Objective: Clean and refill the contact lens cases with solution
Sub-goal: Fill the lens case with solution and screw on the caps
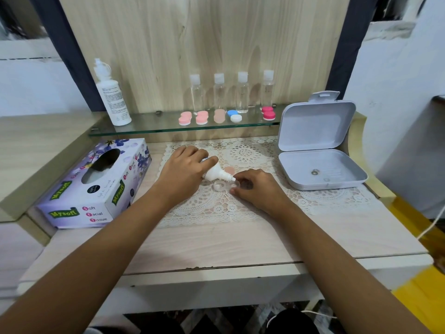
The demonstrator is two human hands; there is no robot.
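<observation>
Fingers of the left hand [185,165] grasp the solution bottle [216,174], its long axis tilted nozzle-down to the right over the clear lens case [220,186] at the centre of the lace mat [252,153]; the right hand [255,186] pinches the case's right end.

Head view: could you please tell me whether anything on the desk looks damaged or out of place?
Only the desk's front edge looks chipped. The left hand tilts the small bottle over the open lens case; no spill shows.

Near desk strip [216,244] gives passage between tissue box [96,184] left and grey case [317,150] right (glass shelf [149,128] behind).
</observation>
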